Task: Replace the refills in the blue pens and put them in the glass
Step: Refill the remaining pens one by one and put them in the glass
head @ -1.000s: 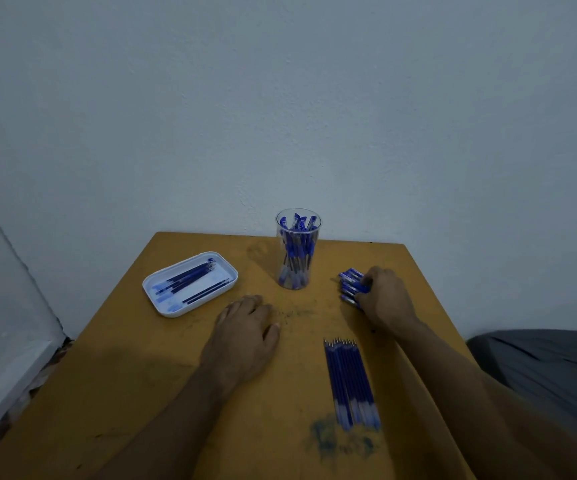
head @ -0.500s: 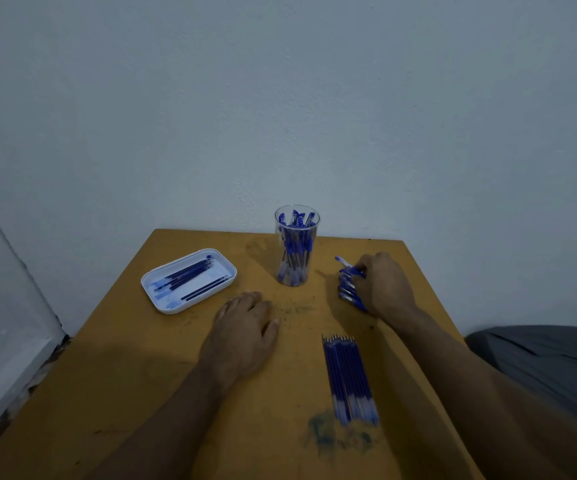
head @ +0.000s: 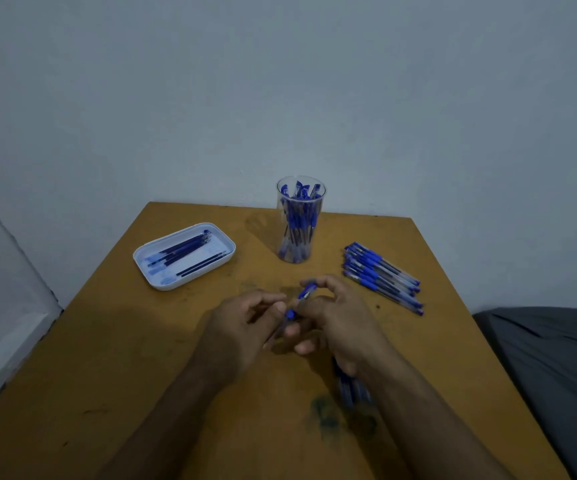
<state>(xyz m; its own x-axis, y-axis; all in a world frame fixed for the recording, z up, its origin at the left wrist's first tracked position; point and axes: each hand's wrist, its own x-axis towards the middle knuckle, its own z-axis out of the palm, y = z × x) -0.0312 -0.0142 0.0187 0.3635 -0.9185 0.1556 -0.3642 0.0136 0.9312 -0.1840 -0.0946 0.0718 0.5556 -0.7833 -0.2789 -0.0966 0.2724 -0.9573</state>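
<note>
One blue pen (head: 296,306) is held between both hands at the middle of the table. My left hand (head: 242,327) grips its lower end and my right hand (head: 335,313) pinches its upper end. A clear glass (head: 300,220) with several blue pens stands upright at the back centre. A pile of blue pens (head: 380,275) lies to the right of the glass. A row of new refills (head: 351,389) lies under my right wrist, mostly hidden.
A white tray (head: 152,268) holding several dark refills sits at the back left of the wooden table (head: 107,358). An ink smudge (head: 325,414) marks the table near the front. Grey fabric (head: 550,368) lies beyond the right edge.
My right hand took one pen from the pile and brought it to the middle. My left hand lifted off the table and gripped the pen's other end.
</note>
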